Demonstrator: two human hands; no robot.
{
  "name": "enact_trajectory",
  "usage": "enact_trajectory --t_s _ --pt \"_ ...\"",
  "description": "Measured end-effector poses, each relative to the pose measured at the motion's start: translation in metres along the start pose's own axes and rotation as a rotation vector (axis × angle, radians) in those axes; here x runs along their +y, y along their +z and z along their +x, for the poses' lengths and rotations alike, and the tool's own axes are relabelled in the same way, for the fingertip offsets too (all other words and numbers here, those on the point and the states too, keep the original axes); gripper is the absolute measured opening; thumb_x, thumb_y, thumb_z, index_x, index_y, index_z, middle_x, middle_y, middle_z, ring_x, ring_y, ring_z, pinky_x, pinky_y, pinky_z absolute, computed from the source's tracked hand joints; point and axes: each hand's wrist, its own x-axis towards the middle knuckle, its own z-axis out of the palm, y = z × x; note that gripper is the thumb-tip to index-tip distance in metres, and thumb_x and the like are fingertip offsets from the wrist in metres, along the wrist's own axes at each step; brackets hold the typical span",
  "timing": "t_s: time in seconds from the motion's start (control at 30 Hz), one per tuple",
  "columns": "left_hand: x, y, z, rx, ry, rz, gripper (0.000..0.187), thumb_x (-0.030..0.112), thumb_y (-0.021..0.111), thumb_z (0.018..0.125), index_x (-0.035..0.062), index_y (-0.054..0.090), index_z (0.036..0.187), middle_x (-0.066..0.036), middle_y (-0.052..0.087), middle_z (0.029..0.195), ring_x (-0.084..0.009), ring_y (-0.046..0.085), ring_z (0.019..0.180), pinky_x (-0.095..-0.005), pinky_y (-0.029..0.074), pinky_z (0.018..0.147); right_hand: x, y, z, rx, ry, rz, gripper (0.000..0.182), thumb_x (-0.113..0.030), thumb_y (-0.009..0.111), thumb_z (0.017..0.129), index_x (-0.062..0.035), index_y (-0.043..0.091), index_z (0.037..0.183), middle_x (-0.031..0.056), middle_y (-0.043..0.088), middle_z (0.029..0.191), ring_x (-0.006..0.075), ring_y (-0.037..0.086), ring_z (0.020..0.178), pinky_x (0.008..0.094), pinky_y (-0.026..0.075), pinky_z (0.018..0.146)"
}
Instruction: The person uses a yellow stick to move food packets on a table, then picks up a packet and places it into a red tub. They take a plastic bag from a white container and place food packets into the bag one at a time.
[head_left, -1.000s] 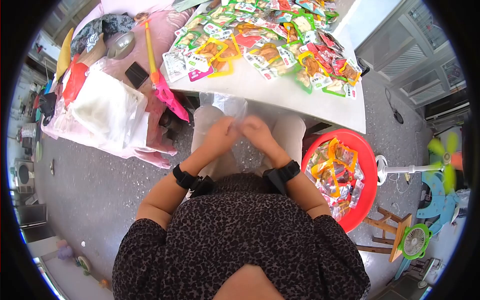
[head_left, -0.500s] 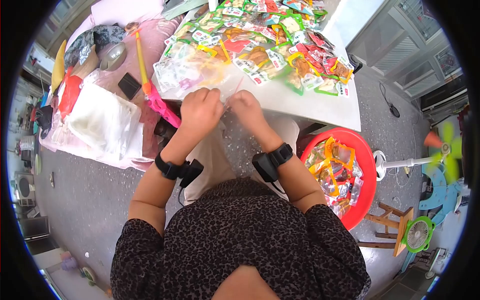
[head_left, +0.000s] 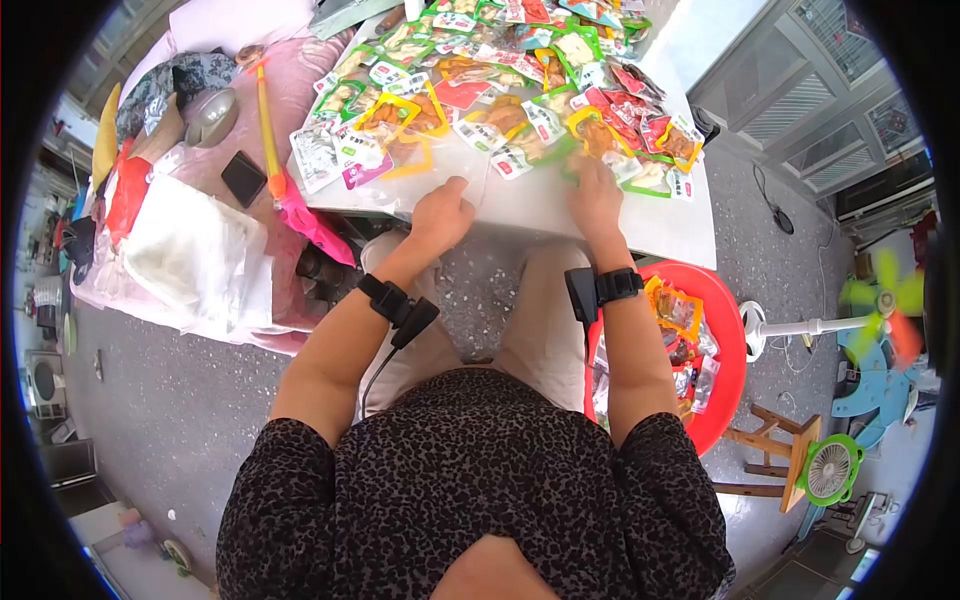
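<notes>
My left hand (head_left: 443,215) is closed at the front edge of the white table (head_left: 510,205), at a clear plastic bag (head_left: 395,197) whose outline is faint. Just beyond it lie snack packets, among them a yellow-edged packet (head_left: 388,115) and a white and purple packet (head_left: 362,160). Farther right, my right hand (head_left: 598,200) reaches over the table with its fingers curled down onto a green-edged snack packet (head_left: 550,150). That packet is blurred, and the fingertips are partly hidden.
Many snack packets (head_left: 500,60) cover the far part of the table. A red basin (head_left: 735,385) of packets stands below on the right. To the left, a pink cloth (head_left: 290,85) carries a white plastic bundle (head_left: 195,250), a dark phone (head_left: 243,178) and a pink-yellow umbrella-like object (head_left: 290,205).
My hands were close together over the table edge and have moved apart, the right one out to the packets. The blurred clear bag on the left has settled lower over its packets.
</notes>
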Motion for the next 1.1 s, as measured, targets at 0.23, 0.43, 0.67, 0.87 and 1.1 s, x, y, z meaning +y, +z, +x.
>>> enact_trajectory --t_s 0.23,0.43,0.67,0.87,1.1 --pt "-0.007 0.009 0.001 0.083 0.024 -0.008 0.022 0.013 0.045 0.07 0.0037 0.048 0.09 -0.017 0.055 0.072 -0.0324 0.054 0.068 -0.0404 0.041 0.061 -0.006 0.0 0.007 -0.103 0.04 -0.101 0.038 -0.018 0.057 0.063 -0.0056 0.049 0.098 0.0118 0.047 0.103 0.0285 0.043 0.099 0.0456 0.035 0.077" --pt "-0.004 0.008 0.0 0.088 -0.017 -0.04 0.021 0.014 0.046 0.07 0.0041 0.048 0.089 -0.017 0.054 0.071 -0.0321 0.053 0.068 -0.0398 0.041 0.06 -0.055 0.006 0.011 0.011 -0.148 -0.057 0.046 -0.029 0.06 0.062 -0.0058 0.051 0.101 0.0131 0.042 0.112 0.0304 0.035 0.108 0.0476 0.023 0.088" --pt "-0.009 0.009 0.0 0.118 -0.048 -0.138 0.02 0.013 0.046 0.07 0.0039 0.049 0.087 -0.016 0.054 0.068 -0.0315 0.054 0.066 -0.0387 0.041 0.06 -0.073 0.039 0.028 -0.166 -0.221 -0.147 0.023 -0.017 0.046 0.07 -0.0062 0.055 0.089 0.0127 0.05 0.099 0.0272 0.04 0.105 0.0485 0.024 0.086" --pt "-0.007 0.008 -0.001 0.111 -0.045 -0.137 0.019 0.013 0.045 0.069 0.0036 0.048 0.085 -0.017 0.054 0.07 -0.033 0.053 0.068 -0.0405 0.04 0.061 -0.066 0.014 0.037 -0.109 -0.277 -0.142 0.007 -0.01 0.046 0.069 -0.0073 0.052 0.072 0.0073 0.054 0.074 0.0252 0.051 0.079 0.0379 0.04 0.067" --pt "-0.002 0.004 -0.001 0.098 -0.066 -0.143 0.018 0.014 0.043 0.069 0.0023 0.047 0.083 -0.019 0.054 0.073 -0.0359 0.052 0.072 -0.0433 0.039 0.064 -0.058 -0.041 0.02 0.276 -0.189 0.36 0.006 -0.007 0.046 0.075 -0.0026 0.05 0.075 0.0113 0.053 0.072 0.0255 0.052 0.062 0.0338 0.044 0.055"
